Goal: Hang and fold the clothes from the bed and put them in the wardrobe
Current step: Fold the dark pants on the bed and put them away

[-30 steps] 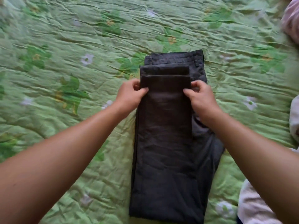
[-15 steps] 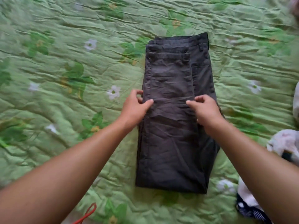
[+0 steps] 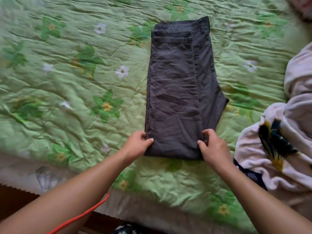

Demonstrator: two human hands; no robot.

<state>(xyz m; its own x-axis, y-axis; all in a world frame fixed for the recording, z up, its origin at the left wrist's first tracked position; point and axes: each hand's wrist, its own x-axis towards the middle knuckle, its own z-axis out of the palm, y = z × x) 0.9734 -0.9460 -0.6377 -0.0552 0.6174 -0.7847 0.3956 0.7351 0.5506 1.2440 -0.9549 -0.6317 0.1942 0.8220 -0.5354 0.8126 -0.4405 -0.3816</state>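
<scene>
Dark grey trousers (image 3: 177, 92) lie folded in half lengthwise and end to end on the green flowered bedspread (image 3: 67, 81), waistband at the far end. My left hand (image 3: 136, 146) pinches the near left corner of the fold, thumb on top of the cloth. My right hand (image 3: 214, 149) pinches the near right corner the same way, fingers curled at the edge. Both hands sit at the near folded end of the trousers.
A heap of pale pink and white clothes (image 3: 287, 141) with a dark patterned piece (image 3: 273, 141) lies at the right of the bed. An orange cord (image 3: 81, 215) hangs by the bed's near edge. The bed edge runs along the lower left.
Both hands laid the trouser legs down onto the waistband end, then slid back along the sides to the near folded end, where they now pinch the corners.
</scene>
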